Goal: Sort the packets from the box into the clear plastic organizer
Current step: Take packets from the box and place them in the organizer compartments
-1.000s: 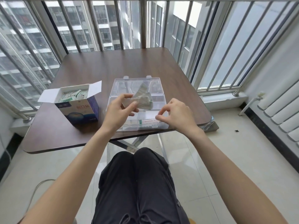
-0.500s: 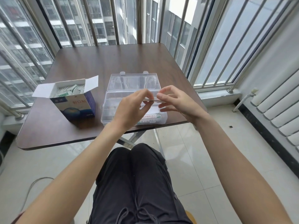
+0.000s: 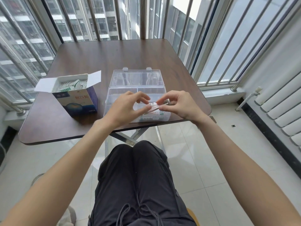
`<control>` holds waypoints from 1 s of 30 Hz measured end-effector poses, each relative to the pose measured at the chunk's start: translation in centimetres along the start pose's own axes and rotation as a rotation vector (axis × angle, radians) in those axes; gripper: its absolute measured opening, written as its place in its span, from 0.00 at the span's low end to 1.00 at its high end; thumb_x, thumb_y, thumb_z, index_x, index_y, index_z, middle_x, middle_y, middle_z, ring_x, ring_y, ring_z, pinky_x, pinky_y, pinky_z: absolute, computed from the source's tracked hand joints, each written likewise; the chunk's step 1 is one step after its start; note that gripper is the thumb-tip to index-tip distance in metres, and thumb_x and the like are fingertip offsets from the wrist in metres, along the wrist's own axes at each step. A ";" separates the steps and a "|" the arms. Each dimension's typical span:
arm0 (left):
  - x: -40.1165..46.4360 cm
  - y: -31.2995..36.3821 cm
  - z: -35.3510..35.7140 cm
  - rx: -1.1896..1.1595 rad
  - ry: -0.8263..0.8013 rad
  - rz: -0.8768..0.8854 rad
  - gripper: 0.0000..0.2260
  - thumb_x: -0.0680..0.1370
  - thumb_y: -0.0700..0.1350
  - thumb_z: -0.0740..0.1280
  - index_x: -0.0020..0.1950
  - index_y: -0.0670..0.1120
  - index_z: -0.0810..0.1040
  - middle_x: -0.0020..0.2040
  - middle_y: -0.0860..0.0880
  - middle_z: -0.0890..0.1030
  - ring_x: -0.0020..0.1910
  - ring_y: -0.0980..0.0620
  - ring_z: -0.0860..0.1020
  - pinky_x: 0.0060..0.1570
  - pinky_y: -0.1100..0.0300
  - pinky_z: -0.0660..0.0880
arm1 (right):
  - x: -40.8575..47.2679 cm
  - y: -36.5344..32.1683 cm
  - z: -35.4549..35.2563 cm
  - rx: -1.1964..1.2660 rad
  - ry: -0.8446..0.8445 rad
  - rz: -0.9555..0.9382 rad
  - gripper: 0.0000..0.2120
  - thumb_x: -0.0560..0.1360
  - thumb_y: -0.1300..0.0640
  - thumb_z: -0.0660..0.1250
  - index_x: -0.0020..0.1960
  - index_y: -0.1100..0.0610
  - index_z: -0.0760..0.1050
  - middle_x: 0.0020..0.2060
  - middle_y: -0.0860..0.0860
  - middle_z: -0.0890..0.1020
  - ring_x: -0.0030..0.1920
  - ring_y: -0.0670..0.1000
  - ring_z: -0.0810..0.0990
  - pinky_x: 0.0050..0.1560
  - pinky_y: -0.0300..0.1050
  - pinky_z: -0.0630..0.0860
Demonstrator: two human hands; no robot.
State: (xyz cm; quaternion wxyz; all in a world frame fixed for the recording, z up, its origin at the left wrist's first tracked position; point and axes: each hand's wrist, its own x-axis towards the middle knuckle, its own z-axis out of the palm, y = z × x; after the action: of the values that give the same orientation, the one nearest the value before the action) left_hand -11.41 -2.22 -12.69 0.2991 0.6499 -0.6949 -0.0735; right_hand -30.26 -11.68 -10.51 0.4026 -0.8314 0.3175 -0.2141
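**Two hands holding a packet over the organizer**

The left hand (image 3: 125, 106) and right hand (image 3: 177, 103) are pinching opposite ends of a small stack of packets (image 3: 153, 106) between thumb and curled fingertips, just above the near compartments of the clear plastic organizer (image 3: 138, 82). The organizer is lying near the front edge of the brown table (image 3: 97, 54), its lid tilted open away from the person. More packets are lying in its nearest compartment. An open box (image 3: 76, 98), flaps raised, is standing just left of the organizer, holding further packets.
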 end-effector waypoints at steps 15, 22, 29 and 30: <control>0.2 0.0 -0.5 0.355 -0.009 0.068 0.10 0.74 0.56 0.68 0.49 0.52 0.83 0.55 0.51 0.78 0.58 0.48 0.70 0.58 0.52 0.63 | -0.4 -0.3 0.7 -0.423 -0.025 -0.159 0.09 0.78 0.53 0.63 0.49 0.52 0.83 0.46 0.46 0.83 0.49 0.47 0.74 0.48 0.38 0.65; 1.0 0.0 -0.8 0.417 -0.111 0.023 0.15 0.74 0.60 0.65 0.48 0.52 0.84 0.55 0.53 0.76 0.57 0.50 0.68 0.58 0.55 0.63 | -0.6 0.2 0.4 -0.714 0.167 -0.054 0.12 0.76 0.48 0.65 0.44 0.54 0.84 0.51 0.49 0.76 0.54 0.52 0.69 0.56 0.42 0.66; 1.3 0.0 -0.5 0.378 -0.155 0.013 0.16 0.74 0.62 0.64 0.47 0.53 0.84 0.59 0.54 0.75 0.61 0.51 0.66 0.62 0.54 0.60 | 0.3 -0.7 1.3 -0.750 0.078 0.056 0.12 0.73 0.46 0.68 0.44 0.53 0.84 0.59 0.48 0.74 0.60 0.52 0.65 0.59 0.44 0.64; 1.2 0.0 -0.5 0.382 -0.157 0.017 0.15 0.74 0.62 0.64 0.47 0.53 0.84 0.60 0.54 0.75 0.61 0.51 0.66 0.62 0.54 0.60 | 0.3 -0.8 1.1 -0.750 0.084 0.068 0.12 0.73 0.46 0.68 0.43 0.53 0.83 0.59 0.48 0.74 0.60 0.52 0.65 0.59 0.44 0.64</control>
State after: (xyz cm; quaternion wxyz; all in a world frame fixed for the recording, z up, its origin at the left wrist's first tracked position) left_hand -11.16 -3.25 -11.87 0.1159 0.6810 -0.7229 0.0115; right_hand -29.05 -10.92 -10.52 0.0638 -0.9005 0.4174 -0.1035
